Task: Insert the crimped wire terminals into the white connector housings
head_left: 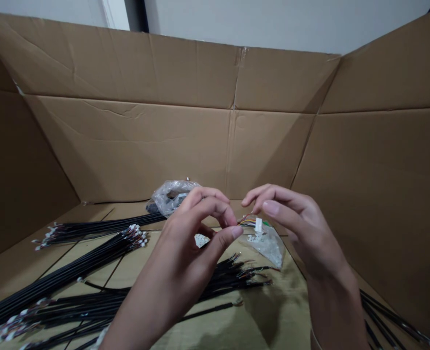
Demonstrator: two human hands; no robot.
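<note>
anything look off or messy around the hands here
Nothing damaged. The black cables under the hands lie fanned out loose, unlike the tidy bundles at left. The left hand pinches coloured wires ending in a white connector, right hand close above it.

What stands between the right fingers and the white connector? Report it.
Nothing visible. The white connector sits at the end of coloured wires pinched by the left hand, just below the right hand's fingers; a clear bag lies beneath.

Hands: two, left hand point(186, 243) and right hand point(298, 228). White connector point(259, 224): one. Clear bags: two, rear bag point(171, 194), near bag point(271, 248). Black cables point(72, 265): too many to count.
</note>
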